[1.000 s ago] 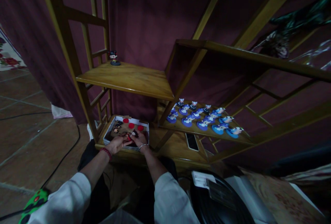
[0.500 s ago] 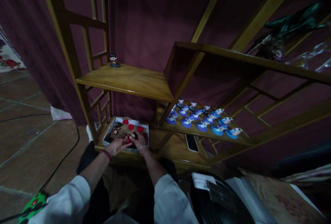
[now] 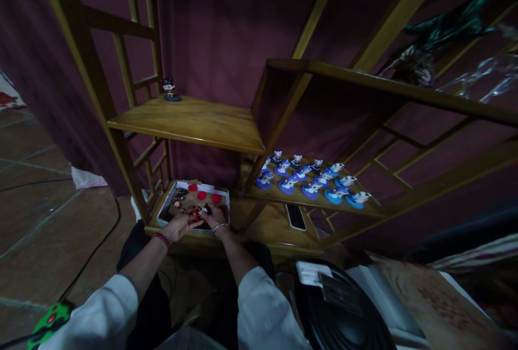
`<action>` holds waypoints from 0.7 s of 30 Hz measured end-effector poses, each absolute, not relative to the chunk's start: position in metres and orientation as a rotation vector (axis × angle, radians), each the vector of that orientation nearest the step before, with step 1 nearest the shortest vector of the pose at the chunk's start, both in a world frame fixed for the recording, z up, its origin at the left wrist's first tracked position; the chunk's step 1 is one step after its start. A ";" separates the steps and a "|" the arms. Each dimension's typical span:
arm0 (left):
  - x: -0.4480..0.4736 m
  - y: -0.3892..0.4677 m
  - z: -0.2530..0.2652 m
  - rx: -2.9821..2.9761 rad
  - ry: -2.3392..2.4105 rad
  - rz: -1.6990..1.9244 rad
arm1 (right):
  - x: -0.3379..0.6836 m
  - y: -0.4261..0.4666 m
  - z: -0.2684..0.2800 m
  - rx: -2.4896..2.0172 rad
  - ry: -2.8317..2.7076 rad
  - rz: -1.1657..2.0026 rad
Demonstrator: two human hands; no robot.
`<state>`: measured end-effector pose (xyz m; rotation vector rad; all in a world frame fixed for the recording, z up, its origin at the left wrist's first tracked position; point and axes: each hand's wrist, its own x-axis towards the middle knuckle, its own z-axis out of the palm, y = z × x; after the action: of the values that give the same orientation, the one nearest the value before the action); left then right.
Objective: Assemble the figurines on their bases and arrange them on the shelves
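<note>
Low in the cardboard box (image 3: 162,215), my left hand (image 3: 180,226) and my right hand (image 3: 215,217) meet around a small figurine (image 3: 205,210) with dark hair and red on it. The fingers of both hands are closed on it; my left hand is under its red part, my right hand at its dark head. Whether the red part is clothing or a separate base is too small to tell. Beside my hands in the box lie several red discs (image 3: 201,195) along the far side and other dark figurines (image 3: 178,202) at the left.
One dark-haired figurine (image 3: 170,90) stands on the upper shelf (image 3: 190,122). Several purple, blue and black figurines (image 3: 311,189) stand in rows on the right shelf. Below them lies a phone (image 3: 295,217). A black round-topped object (image 3: 343,312) stands at my right; wooden uprights frame the shelves.
The view has shifted slightly, so the shelves appear a little further left. My hands stay together on the figurine, which has turned slightly between the fingers.
</note>
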<state>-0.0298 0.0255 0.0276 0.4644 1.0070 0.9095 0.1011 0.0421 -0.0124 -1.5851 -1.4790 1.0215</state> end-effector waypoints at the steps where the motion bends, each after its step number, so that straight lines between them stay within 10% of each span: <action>1: -0.030 0.026 0.027 0.464 1.008 0.909 | 0.101 0.042 -0.011 -1.590 -1.484 1.020; 21: -0.030 0.026 0.027 0.483 1.051 0.903 | 0.101 0.041 -0.010 -1.574 -1.492 0.977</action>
<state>-0.0295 0.0261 0.0268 0.4829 1.0515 0.9027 0.1006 0.0411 -0.0096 -1.5738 -1.4921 0.9774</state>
